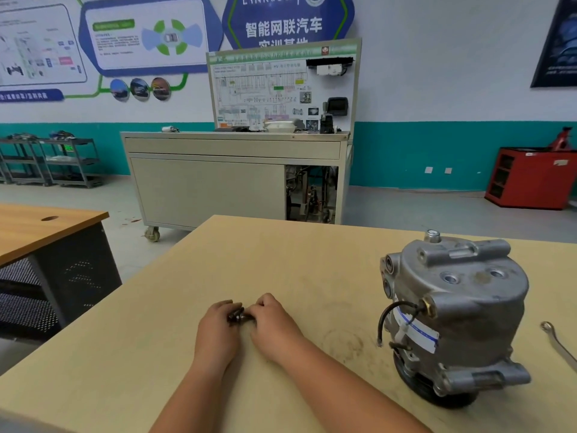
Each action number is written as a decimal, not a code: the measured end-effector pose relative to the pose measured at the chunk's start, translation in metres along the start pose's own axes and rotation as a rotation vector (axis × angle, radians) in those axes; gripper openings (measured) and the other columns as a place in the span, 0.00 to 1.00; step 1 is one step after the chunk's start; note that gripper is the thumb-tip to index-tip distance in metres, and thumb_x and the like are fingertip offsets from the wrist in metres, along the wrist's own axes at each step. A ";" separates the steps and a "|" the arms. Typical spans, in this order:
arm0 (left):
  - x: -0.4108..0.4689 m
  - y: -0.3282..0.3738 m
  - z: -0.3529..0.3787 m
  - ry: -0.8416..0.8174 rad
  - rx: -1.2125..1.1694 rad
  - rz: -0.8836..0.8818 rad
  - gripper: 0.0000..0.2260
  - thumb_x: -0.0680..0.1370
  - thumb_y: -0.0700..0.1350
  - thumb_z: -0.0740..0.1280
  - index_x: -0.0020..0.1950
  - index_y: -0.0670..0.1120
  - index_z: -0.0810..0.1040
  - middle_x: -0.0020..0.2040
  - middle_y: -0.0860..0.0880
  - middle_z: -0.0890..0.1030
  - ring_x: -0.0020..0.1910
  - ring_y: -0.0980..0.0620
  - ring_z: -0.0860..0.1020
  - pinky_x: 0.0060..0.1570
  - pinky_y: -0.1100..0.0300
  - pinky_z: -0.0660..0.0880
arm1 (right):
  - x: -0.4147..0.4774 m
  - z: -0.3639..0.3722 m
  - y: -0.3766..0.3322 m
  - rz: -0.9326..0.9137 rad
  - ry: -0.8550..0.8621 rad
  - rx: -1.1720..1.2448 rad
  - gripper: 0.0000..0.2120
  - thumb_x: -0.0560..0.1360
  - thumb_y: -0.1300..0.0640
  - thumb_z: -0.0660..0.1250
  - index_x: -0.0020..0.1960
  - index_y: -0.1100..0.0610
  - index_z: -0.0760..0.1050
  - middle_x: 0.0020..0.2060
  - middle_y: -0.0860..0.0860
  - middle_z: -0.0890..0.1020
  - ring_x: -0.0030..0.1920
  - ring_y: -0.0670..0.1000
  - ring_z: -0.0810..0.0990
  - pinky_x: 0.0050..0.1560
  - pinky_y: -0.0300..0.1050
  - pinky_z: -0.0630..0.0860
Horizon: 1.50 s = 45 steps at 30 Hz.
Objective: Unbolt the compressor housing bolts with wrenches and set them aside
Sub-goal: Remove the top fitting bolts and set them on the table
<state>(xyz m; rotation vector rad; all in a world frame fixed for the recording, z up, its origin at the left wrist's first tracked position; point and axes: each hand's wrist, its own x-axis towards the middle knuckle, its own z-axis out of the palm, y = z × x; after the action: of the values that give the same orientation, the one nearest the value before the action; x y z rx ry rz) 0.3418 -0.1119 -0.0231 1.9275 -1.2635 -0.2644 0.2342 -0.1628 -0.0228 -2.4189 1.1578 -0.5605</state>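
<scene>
Fingers curled from both sides, dark bolts seemingly pinched between

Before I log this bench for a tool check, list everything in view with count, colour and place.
grey cast-metal compressor: one, grey, table's right side.
silver metal wrench: one, silver, table's right edge, partly cut off.
dark metal bolts: count unclear, dark, between both grips.
pale wooden table: one, tan, foreground.
beige wheeled training cabinet: one, beige, behind table.
red metal cabinet: one, red, far right floor.
left grip: one, bare hand, holds the bolts.
right grip: one, bare hand, holds the bolts.
</scene>
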 end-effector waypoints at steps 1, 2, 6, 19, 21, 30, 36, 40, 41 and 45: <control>-0.001 0.000 0.000 0.007 0.010 0.005 0.19 0.74 0.29 0.62 0.62 0.40 0.79 0.64 0.42 0.77 0.64 0.46 0.74 0.55 0.67 0.63 | 0.002 0.002 0.000 -0.031 0.007 -0.034 0.16 0.76 0.62 0.56 0.62 0.56 0.73 0.57 0.53 0.68 0.56 0.54 0.71 0.50 0.41 0.67; -0.001 0.000 0.001 0.011 0.020 0.014 0.18 0.74 0.29 0.62 0.61 0.40 0.80 0.64 0.43 0.77 0.64 0.46 0.74 0.54 0.68 0.63 | 0.003 0.004 -0.001 -0.050 0.014 -0.044 0.15 0.76 0.62 0.55 0.60 0.57 0.73 0.56 0.53 0.69 0.55 0.54 0.72 0.49 0.43 0.68; -0.004 0.000 0.004 0.016 0.028 0.030 0.17 0.74 0.29 0.61 0.56 0.43 0.83 0.62 0.45 0.77 0.60 0.48 0.75 0.50 0.68 0.63 | 0.004 0.006 -0.002 -0.020 0.134 -0.108 0.06 0.72 0.55 0.57 0.46 0.56 0.71 0.41 0.49 0.75 0.37 0.49 0.74 0.36 0.44 0.67; -0.009 0.004 0.002 0.037 -0.035 0.002 0.18 0.69 0.35 0.69 0.58 0.42 0.80 0.57 0.45 0.79 0.55 0.48 0.77 0.51 0.65 0.67 | -0.014 -0.002 -0.001 0.065 0.055 0.203 0.27 0.74 0.67 0.60 0.71 0.55 0.59 0.66 0.52 0.66 0.61 0.50 0.72 0.62 0.42 0.69; -0.010 0.005 0.002 0.042 -0.044 0.012 0.15 0.70 0.36 0.70 0.56 0.42 0.81 0.55 0.45 0.81 0.53 0.48 0.77 0.49 0.64 0.67 | -0.014 0.000 -0.002 0.044 0.040 0.209 0.26 0.74 0.67 0.58 0.71 0.55 0.61 0.66 0.52 0.65 0.63 0.51 0.71 0.63 0.41 0.68; -0.008 0.005 0.005 0.039 -0.031 0.033 0.16 0.70 0.33 0.67 0.56 0.43 0.81 0.52 0.46 0.82 0.46 0.55 0.73 0.43 0.65 0.64 | 0.000 -0.007 -0.009 0.035 -0.015 0.131 0.17 0.75 0.65 0.60 0.63 0.57 0.70 0.62 0.55 0.69 0.59 0.54 0.73 0.58 0.44 0.69; -0.009 0.010 -0.004 0.098 -0.118 0.091 0.18 0.70 0.28 0.66 0.57 0.41 0.80 0.65 0.44 0.75 0.65 0.46 0.72 0.58 0.60 0.66 | -0.052 -0.046 -0.044 -0.023 0.016 0.098 0.21 0.77 0.60 0.59 0.70 0.56 0.63 0.71 0.52 0.60 0.71 0.52 0.60 0.70 0.45 0.60; -0.045 0.048 -0.019 0.145 -0.543 0.291 0.18 0.71 0.28 0.67 0.50 0.50 0.81 0.57 0.50 0.80 0.59 0.52 0.77 0.55 0.60 0.73 | -0.139 -0.106 -0.097 -0.358 -0.009 0.316 0.20 0.77 0.54 0.58 0.68 0.51 0.66 0.66 0.44 0.64 0.65 0.43 0.62 0.66 0.42 0.63; -0.060 0.061 -0.020 0.008 -0.737 0.284 0.15 0.71 0.31 0.68 0.47 0.51 0.83 0.52 0.49 0.83 0.53 0.52 0.81 0.49 0.61 0.77 | -0.153 -0.134 -0.097 -0.417 0.100 0.286 0.16 0.75 0.50 0.58 0.63 0.47 0.71 0.62 0.41 0.69 0.61 0.41 0.67 0.64 0.41 0.65; -0.129 0.125 -0.007 -1.137 -1.299 0.166 0.15 0.73 0.46 0.65 0.50 0.37 0.83 0.51 0.36 0.82 0.54 0.39 0.81 0.48 0.55 0.79 | -0.143 -0.264 -0.054 -0.114 0.401 -0.199 0.13 0.75 0.41 0.57 0.52 0.44 0.76 0.54 0.42 0.77 0.57 0.45 0.73 0.57 0.45 0.69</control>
<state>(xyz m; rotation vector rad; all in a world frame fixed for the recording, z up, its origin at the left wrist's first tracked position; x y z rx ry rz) 0.1993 -0.0225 0.0402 0.4350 -1.2813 -1.7403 0.0511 -0.0643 0.2004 -2.6296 1.2873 -1.0501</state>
